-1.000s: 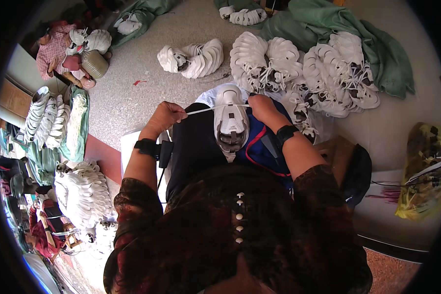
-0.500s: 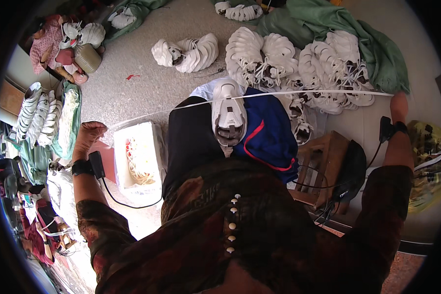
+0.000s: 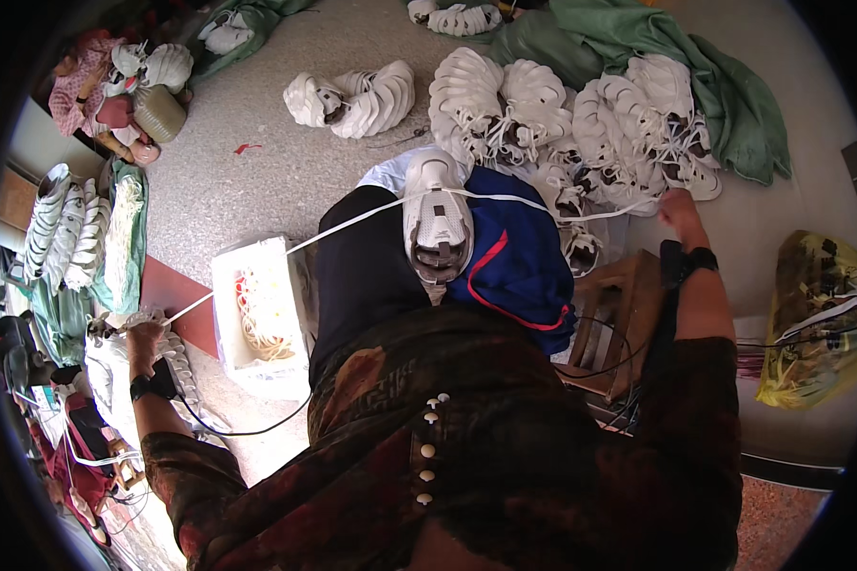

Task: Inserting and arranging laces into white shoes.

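A white shoe upper [image 3: 438,228] lies in my lap with its toe away from me. One long white shoelace [image 3: 352,221] passes through the front of it and runs out to both sides. My left hand [image 3: 144,344] is closed on the left stretch, low at the left beside a heap of white shoe uppers [image 3: 109,366]. That stretch is taut and passes over a white box [image 3: 222,324] of white and red laces. My right hand [image 3: 682,215], a fist, grips the right stretch, which sags a little, next to a pile of white uppers [image 3: 628,133].
A nested stack of uppers [image 3: 352,100] lies on the floor ahead. Green sacks [image 3: 733,105] lie at the far right. A wooden stool [image 3: 609,324] and a yellow bag [image 3: 809,362] stand to my right. Another person [image 3: 86,90] sits at the far left. Cables hang from both wrists.
My left hand has moved down and toward me. The right hand has come inward to the left, and the lace's right stretch has gone from taut to slightly slack.
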Demonstrator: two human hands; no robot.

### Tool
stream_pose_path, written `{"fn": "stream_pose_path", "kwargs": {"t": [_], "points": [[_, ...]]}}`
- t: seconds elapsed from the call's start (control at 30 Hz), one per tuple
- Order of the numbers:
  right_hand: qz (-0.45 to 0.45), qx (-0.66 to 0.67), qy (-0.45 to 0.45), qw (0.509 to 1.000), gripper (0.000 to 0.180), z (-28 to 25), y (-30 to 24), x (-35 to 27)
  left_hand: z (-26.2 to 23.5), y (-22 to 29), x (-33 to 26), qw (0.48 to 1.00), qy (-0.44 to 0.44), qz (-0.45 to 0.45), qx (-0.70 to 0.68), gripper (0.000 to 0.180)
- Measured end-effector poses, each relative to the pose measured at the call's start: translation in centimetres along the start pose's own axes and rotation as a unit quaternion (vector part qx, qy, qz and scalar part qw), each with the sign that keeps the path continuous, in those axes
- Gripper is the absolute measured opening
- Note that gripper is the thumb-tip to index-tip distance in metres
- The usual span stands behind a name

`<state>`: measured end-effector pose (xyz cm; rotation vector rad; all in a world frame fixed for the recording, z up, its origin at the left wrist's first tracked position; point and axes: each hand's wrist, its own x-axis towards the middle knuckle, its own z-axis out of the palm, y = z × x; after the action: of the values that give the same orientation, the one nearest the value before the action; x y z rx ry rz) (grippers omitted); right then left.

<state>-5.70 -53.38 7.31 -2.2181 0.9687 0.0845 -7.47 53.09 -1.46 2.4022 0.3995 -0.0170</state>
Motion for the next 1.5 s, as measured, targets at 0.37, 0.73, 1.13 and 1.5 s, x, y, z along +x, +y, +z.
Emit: {"fn": "stream_pose_path", "kwargs": {"t": [0.37,0.73,1.13,1.5], "points": [[-0.351,0.148,-0.310,0.871,0.008,24.8,-15.5,-11.9,12.9,0.7,-1.0,0.984,0.016,-0.119,0.133,0.032],[-0.220,0.331,-0.270,0.877,0.008,28.6,-16.2,-10.8,26.8,37.6,-3.8,0.861,-0.398,0.028,-0.315,0.008],[-0.481,0.043,-0.032,0.875,0.008,29.4,-16.7,-11.9,30.5,41.0,-8.6,0.881,-0.173,0.422,-0.128,0.012],[-0.274,0.084,-0.228,0.931,0.020,30.5,-17.7,-9.2,31.6,40.1,-7.7,0.874,-0.192,0.310,-0.323,0.004]]}}
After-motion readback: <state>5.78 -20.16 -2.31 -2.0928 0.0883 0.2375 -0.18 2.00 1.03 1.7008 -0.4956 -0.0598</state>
